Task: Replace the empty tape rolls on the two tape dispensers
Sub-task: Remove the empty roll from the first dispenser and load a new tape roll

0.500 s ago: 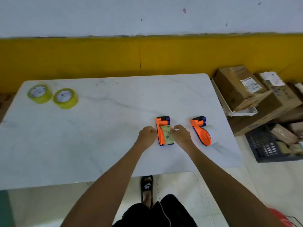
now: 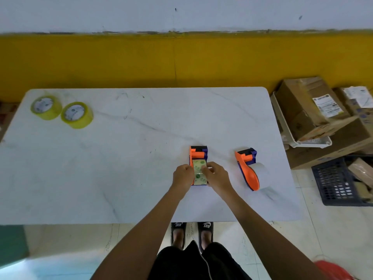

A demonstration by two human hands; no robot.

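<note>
Two tape dispensers [image 2: 198, 156] [image 2: 247, 168], two yellow rolls [image 2: 46, 107] [image 2: 77, 115].

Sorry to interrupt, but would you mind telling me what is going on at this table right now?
A person stands at the white table, both hands on the nearer tape dispenser. The left hand holds its left side, and the right hand pinches the worn roll in it. The second dispenser lies untouched to the right. Two yellow tape rolls wait at the far left corner.
</note>
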